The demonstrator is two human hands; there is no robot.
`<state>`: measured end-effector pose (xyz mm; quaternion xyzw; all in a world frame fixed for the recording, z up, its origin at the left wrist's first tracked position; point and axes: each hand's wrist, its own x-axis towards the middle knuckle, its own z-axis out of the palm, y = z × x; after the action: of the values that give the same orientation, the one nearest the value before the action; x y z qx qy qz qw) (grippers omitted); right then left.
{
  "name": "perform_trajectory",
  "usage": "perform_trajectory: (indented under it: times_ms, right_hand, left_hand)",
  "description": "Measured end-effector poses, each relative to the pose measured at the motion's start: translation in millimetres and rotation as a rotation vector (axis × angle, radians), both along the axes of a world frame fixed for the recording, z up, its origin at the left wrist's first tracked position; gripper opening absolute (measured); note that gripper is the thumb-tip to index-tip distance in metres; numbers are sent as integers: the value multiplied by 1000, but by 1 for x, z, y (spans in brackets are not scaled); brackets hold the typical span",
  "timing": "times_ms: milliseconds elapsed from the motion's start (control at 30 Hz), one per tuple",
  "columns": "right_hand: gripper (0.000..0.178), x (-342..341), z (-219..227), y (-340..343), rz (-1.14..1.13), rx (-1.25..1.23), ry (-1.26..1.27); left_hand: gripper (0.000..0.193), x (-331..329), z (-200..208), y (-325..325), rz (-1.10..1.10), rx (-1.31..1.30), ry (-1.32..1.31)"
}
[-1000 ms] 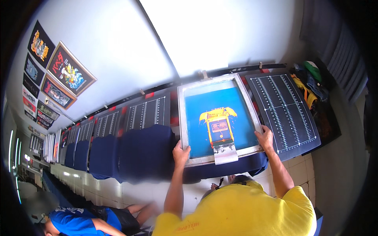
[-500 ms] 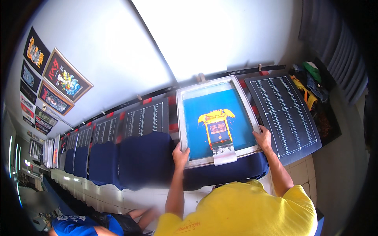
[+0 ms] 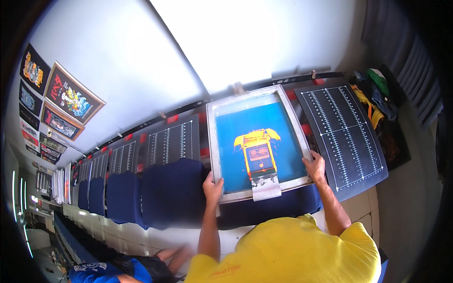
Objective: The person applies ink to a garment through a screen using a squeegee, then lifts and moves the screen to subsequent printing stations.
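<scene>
Both hands grip a screen printing frame (image 3: 293,129) with pale metal sides and blue mesh. My left hand (image 3: 213,188) is closed around its near left corner, my right hand (image 3: 314,168) around the right side near the front. Orange ink (image 3: 257,137) lies smeared around a rectangular design (image 3: 259,155) in the middle of the mesh. At the near edge rests a flat pale piece (image 3: 266,191), possibly a squeegee, ink-stained at its far end and overhanging the frame. Beneath the frame, dark navy fabric (image 3: 283,203) hangs toward me.
A black board with white ruled marks (image 3: 343,134) stands to the right; similar boards (image 3: 172,141) run off left, several draped with navy fabric (image 3: 172,191). A rail (image 3: 188,106) follows the wall. Clothes (image 3: 373,106) are heaped at far right. Another person (image 3: 141,269) is at lower left.
My view has turned slightly, and the screen frame sits a little further left in it. Both hands keep their grip on the frame.
</scene>
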<state>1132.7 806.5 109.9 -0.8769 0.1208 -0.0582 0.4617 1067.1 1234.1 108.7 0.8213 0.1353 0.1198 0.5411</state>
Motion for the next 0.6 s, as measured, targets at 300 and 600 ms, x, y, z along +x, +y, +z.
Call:
perform_trajectory:
  times_ms: [300, 600]
  right_hand:
    - [49, -18, 24, -17, -35, -113, -43]
    - [51, -25, 1, -9, -34, -203, -73]
  left_hand:
    - [38, -23, 58, -25, -26, -18, 54]
    - [37, -23, 9, -8, -70, 41, 44]
